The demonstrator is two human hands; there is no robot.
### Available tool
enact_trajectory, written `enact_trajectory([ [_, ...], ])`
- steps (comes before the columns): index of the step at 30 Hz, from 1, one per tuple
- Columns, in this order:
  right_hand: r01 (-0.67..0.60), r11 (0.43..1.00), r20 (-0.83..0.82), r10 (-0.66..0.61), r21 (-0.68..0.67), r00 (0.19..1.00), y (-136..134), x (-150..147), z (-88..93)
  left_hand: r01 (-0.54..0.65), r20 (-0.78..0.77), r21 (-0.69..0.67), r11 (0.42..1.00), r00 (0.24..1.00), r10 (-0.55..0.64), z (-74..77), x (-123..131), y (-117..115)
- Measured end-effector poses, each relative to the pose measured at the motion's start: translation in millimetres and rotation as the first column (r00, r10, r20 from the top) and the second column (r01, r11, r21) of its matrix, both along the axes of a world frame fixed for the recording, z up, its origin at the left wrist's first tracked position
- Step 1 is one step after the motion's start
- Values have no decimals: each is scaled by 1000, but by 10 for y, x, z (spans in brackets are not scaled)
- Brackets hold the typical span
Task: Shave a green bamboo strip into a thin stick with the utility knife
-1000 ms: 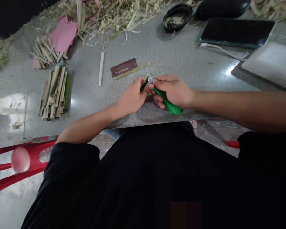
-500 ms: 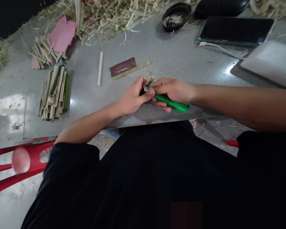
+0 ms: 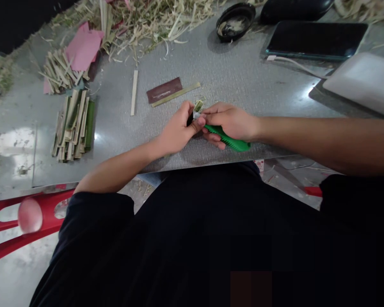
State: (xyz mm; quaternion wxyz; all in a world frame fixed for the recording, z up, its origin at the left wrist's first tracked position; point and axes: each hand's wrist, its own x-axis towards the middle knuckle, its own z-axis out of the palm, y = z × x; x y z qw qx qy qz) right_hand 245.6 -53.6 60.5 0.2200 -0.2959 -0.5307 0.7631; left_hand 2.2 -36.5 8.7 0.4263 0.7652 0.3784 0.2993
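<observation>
Green-handled cutter [image 3: 238, 144] is clasped in the right grip [image 3: 233, 121]; a short strip [image 3: 199, 105] is pinched in the left grip [image 3: 179, 128].

Grey worktop [image 3: 115, 106], red seat [image 3: 48, 207], pale floor [image 3: 13, 281].
From my end I see the worktop's textured surface catch white glare [image 3: 312, 91] at both sides; a thin seam [image 3: 34, 157] crosses its left part. Seat, lower left, has rounded openings; chair or stool, I can't tell. Floor blotchy. Another red piece [image 3: 312, 191] shows below the right edge. Upper left corner: dark area [image 3: 22, 21], unreadable.
</observation>
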Motion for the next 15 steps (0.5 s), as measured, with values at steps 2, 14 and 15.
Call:
enact_trajectory([
  [2,-73,997,-16,73,-17,997,22,19,11,-3,6,1,1000,1000,3,48,-7,-15],
  [14,34,999,38,-34,1,999,-41,-10,68,-26,-14,19,999,1000,26,115,-24,-32],
  [15,-1,1000,37,1,-5,999,-28,0,67,-19,-5,16,1000,1000,19,110,-26,-34],
])
